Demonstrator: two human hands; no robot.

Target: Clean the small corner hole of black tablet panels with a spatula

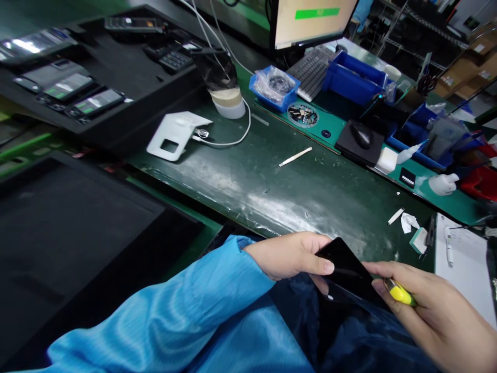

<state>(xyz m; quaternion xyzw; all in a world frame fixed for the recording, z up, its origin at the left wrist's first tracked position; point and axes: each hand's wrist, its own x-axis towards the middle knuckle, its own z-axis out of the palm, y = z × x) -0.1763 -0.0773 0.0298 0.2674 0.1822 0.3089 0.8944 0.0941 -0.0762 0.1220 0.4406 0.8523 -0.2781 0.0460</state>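
Note:
In the head view, my left hand [293,255] grips a flat black phone [351,270] with a glossy face, the thumb lying across its left edge. The phone is tilted and held above my lap, just off the front edge of the bench. My right hand [435,303] is closed around a small tool with a yellow handle [403,294]; the tool's tip is hard to make out. Thumb and forefinger of that hand also meet the phone's right edge. A thin cream stick [295,156] lies on the green bench [267,176] beyond my hands.
Several devices lie in a black tray [97,67] at the upper left. A white stand [176,135] with a cable is nearby. Blue bins [353,72], a keyboard [310,67] and a monitor [310,23] line the back. Paper with a pen [449,251] lies at right.

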